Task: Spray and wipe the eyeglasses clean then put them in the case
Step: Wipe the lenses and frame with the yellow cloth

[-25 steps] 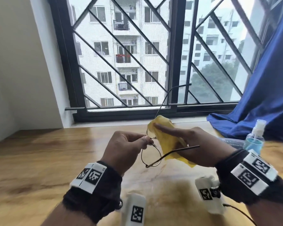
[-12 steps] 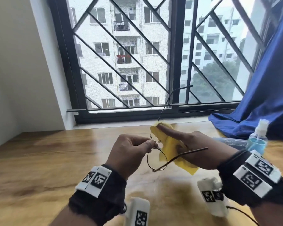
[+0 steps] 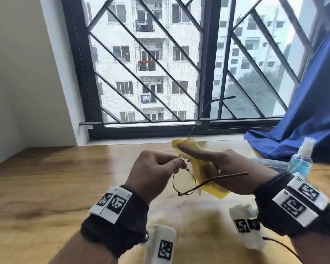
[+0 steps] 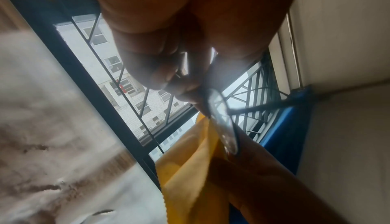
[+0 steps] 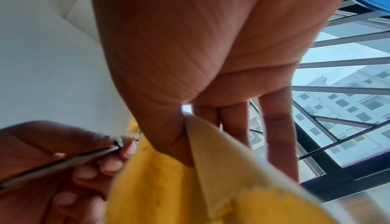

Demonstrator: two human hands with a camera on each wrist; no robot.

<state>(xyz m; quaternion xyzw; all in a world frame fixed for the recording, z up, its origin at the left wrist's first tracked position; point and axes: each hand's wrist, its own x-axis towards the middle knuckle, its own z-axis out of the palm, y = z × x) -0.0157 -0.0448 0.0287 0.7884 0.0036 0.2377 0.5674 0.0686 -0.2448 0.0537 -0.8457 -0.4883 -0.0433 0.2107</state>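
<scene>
Thin-rimmed eyeglasses (image 3: 184,181) hang in the air above the wooden table (image 3: 46,187), temples unfolded. My left hand (image 3: 156,176) pinches the frame near the bridge, seen close in the left wrist view (image 4: 185,90), where one lens (image 4: 223,124) shows edge-on. My right hand (image 3: 223,168) holds a yellow cloth (image 3: 200,168) wrapped over the far lens, index finger stretched along it. In the right wrist view the yellow cloth (image 5: 168,186) is pinched between thumb and fingers. The spray bottle (image 3: 301,159) with blue liquid stands at the right.
A clear case-like object (image 3: 271,164) lies behind my right hand, beside the bottle. A blue curtain (image 3: 303,121) drapes onto the table at the right. A barred window (image 3: 160,73) runs along the back, a white wall (image 3: 27,73) at the left.
Both hands and the glasses shifted slightly right and toward the window. The cloth has slid along the far lens under my right fingers.
</scene>
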